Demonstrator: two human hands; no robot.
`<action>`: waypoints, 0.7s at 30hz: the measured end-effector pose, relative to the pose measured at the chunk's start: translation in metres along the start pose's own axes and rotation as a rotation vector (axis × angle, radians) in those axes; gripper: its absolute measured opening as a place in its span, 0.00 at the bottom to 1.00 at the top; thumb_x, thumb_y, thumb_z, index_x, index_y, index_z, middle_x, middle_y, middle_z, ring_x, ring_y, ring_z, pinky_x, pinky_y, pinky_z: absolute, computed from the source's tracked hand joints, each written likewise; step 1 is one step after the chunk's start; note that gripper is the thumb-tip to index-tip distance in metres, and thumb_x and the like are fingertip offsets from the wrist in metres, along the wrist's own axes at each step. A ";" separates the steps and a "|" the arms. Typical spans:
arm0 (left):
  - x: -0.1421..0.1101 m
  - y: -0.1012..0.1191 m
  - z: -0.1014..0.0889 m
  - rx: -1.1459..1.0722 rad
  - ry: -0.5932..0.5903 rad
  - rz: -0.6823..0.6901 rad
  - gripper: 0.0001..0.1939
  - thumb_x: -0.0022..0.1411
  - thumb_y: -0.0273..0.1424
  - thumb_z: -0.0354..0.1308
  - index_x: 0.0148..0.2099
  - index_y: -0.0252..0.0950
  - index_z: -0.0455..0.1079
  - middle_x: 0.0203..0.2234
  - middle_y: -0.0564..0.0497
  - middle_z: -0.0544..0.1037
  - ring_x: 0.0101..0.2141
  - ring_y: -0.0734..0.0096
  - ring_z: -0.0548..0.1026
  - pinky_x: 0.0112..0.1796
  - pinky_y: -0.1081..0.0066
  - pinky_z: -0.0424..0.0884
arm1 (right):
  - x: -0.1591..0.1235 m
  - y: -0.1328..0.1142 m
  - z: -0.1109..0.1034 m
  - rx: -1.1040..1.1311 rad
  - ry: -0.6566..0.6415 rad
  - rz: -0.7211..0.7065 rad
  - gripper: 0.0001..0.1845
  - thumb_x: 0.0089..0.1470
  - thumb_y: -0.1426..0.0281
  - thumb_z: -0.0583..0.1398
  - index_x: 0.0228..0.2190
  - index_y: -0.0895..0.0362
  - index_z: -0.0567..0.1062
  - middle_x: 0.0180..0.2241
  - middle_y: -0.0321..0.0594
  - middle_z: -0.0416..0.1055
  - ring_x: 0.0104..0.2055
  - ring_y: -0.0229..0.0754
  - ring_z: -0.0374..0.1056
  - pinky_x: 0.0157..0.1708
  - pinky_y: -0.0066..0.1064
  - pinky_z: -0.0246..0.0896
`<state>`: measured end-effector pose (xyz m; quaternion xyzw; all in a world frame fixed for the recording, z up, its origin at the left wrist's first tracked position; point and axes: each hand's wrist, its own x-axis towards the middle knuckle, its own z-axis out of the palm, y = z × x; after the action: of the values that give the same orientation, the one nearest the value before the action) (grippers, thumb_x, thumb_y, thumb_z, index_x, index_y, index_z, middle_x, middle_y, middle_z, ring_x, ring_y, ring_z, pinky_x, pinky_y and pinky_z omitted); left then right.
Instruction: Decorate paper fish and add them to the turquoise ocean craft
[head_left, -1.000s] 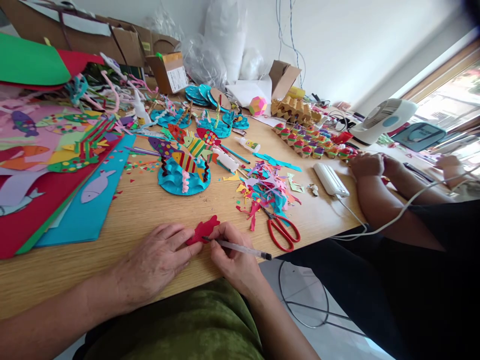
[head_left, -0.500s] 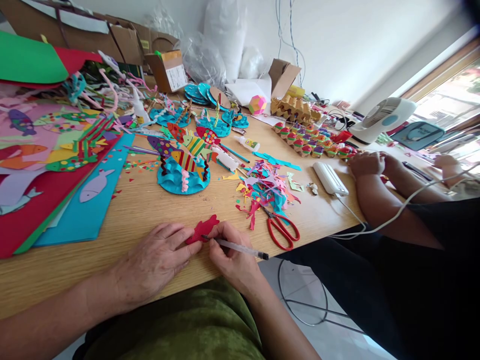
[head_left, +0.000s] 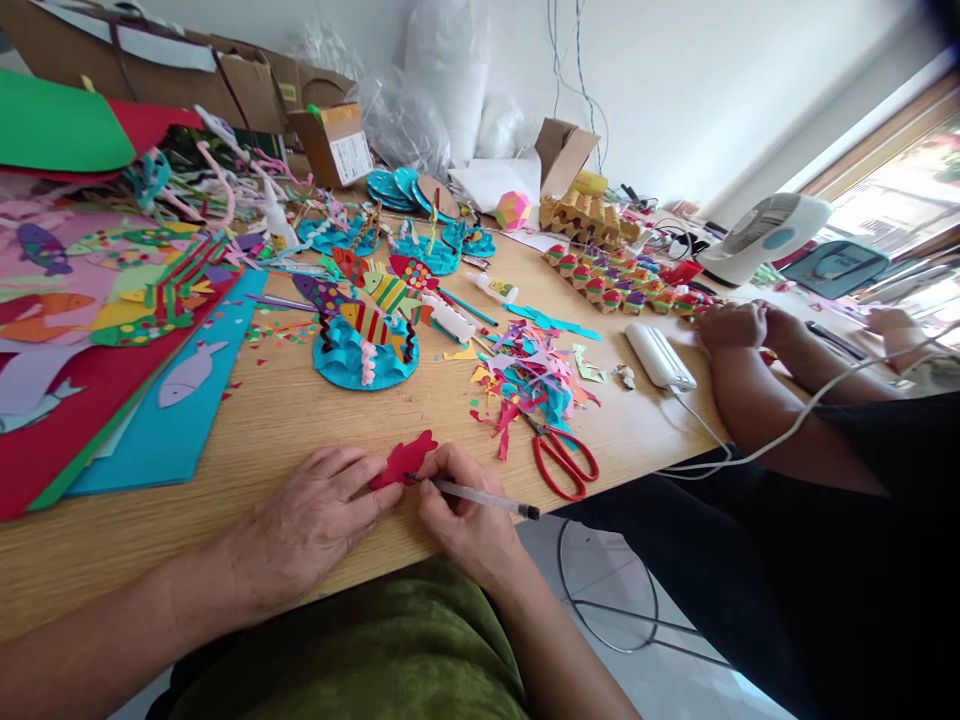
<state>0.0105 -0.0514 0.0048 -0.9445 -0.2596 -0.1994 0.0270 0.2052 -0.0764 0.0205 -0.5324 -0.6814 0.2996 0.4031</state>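
Note:
A red fish-shaped cutout (head_left: 406, 459) lies near the front edge of the wooden table. My left hand (head_left: 311, 520) holds its left end, thumb and index finger pressed against it. In my right hand (head_left: 469, 520) is a pen (head_left: 487, 498) with a clear barrel and a black end, gripped like for writing. Its tip meets the lower edge of the cutout. Right of my hands lie red-handled scissors (head_left: 564, 465), beside a heap of coloured paper scraps (head_left: 536, 370). Beyond the cutout stands a blue base (head_left: 366, 372) carrying several decorated fish.
Coloured sheets (head_left: 161, 430) with fish cutouts cover the left side. A glue bottle (head_left: 499, 288), a white power bank (head_left: 660, 357) with a cable and painted egg-carton pieces (head_left: 622, 280) lie further right. Another person's hands (head_left: 739, 328) rest on the table's right side. Boxes (head_left: 330, 145) stand behind.
The pen tip has shifted very slightly along the cutout's lower edge. Both hands otherwise stay in place, with the view drifting a little.

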 end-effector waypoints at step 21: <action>0.001 0.002 -0.001 -0.039 -0.012 -0.024 0.14 0.68 0.28 0.43 0.50 0.38 0.67 0.42 0.46 0.71 0.44 0.60 0.65 0.44 0.58 0.67 | 0.003 -0.001 0.004 0.038 0.002 -0.021 0.07 0.45 0.78 0.53 0.26 0.56 0.67 0.21 0.32 0.65 0.22 0.33 0.60 0.23 0.23 0.54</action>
<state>0.0117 -0.0524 0.0060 -0.9428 -0.2674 -0.1989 0.0046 0.2010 -0.0738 0.0197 -0.5178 -0.6808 0.3076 0.4170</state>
